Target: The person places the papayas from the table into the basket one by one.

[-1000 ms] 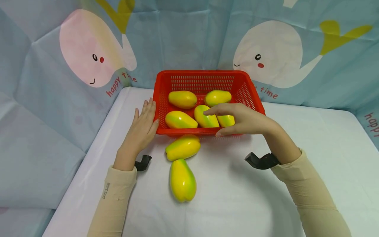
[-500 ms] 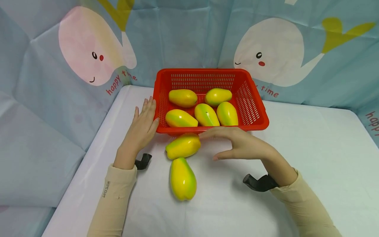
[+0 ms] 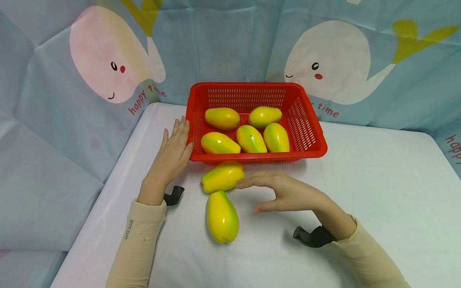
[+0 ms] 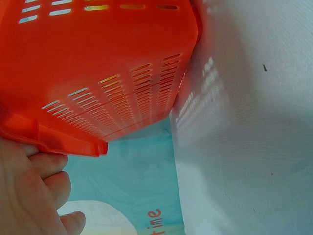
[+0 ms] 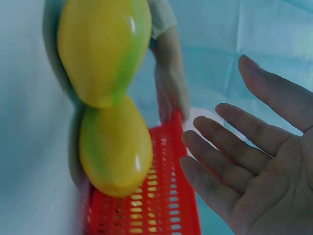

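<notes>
My left hand (image 3: 170, 154) rests with straight fingers against the left rim of a red plastic basket (image 3: 257, 157); in the left wrist view its fingers (image 4: 53, 183) lie along that rim. Over the table in front of the basket hovers my right hand (image 3: 288, 193), fingers spread and nothing held. Its fingertips reach the right end of a yellow-green papaya (image 3: 222, 178) lying just before the basket. Closer to me lies a second papaya (image 3: 222, 218), narrow end toward the first. The right wrist view has both papayas left of the open palm (image 5: 274, 196).
Inside the basket lie several more papayas, one at the front left (image 3: 219, 144) and one at the back right (image 3: 264, 117). A white cloth covers the table (image 3: 374, 176). Behind stands a blue curtain (image 3: 227, 48) printed with whales.
My right hand has come out from over the basket toward me and down, stopping beside the nearer papayas. The left hand stays at the basket's rim.
</notes>
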A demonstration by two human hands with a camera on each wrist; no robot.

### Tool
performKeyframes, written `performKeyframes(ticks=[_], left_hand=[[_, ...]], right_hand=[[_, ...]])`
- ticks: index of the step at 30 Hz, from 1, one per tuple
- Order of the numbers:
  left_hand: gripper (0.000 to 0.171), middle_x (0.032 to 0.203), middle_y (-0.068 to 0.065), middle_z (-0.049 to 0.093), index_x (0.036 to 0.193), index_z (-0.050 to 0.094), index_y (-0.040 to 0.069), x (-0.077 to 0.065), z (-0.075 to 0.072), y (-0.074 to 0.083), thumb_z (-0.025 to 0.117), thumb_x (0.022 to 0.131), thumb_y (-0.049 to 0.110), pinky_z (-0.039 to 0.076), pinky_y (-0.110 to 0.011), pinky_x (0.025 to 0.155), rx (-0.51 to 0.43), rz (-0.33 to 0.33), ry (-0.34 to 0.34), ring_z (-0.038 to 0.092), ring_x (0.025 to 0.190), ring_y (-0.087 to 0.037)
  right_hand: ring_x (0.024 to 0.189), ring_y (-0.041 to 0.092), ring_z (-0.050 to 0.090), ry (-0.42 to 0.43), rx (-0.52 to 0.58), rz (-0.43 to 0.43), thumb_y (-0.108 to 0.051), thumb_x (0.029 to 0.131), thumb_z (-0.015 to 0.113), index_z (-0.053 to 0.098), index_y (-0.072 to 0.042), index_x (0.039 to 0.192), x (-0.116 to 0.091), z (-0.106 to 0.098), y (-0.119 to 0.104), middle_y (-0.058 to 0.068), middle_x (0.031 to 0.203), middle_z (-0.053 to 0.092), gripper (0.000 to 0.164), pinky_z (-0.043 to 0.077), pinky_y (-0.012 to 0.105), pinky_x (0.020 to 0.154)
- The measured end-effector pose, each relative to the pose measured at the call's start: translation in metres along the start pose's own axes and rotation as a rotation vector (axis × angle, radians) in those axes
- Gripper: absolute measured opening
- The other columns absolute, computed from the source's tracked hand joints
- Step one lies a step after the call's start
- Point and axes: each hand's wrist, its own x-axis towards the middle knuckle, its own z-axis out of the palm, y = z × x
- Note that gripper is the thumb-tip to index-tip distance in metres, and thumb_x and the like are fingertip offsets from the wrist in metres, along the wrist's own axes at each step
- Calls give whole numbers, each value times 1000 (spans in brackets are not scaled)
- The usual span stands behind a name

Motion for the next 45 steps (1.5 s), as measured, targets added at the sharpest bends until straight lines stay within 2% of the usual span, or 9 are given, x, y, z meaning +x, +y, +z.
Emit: performKeyframes(ticks=[3,8,19,31,45], left_hand=[[61,157,-11,5,150,10,0,0,0,0,33,99,26,-4,-49,113,4,4,1,-2,144,-24],[61,157,-12,6,150,10,1,1,-1,1,33,99,26,-3,-50,113,6,3,0,-2,144,-24],[62,157,-11,5,150,10,1,1,0,1,35,99,25,-3,-51,113,6,-4,-1,-2,144,-24],[62,157,-13,6,150,8,1,0,1,0,35,99,24,-4,-51,113,5,4,0,-2,144,-25],[62,157,-13,6,150,9,0,1,1,0,35,99,24,-4,-51,113,5,2,3,-1,144,-25]], right_hand=[[123,13,48,-24,16,12,-21,82,74,56,-12,130,0,8,0,-4,129,57,52,40,34,101],[122,12,49,-51,55,34,-19,81,75,56,-8,129,2,22,2,-3,129,57,52,39,32,102],[119,8,50,-40,101,139,-21,80,76,57,-11,129,3,45,8,-6,129,56,54,40,29,101],[121,9,49,-5,82,149,-31,82,73,54,-11,133,9,58,10,-3,135,52,58,39,30,102],[129,12,41,-3,29,211,-33,77,77,48,-13,137,16,61,14,-2,139,48,70,32,33,107]])
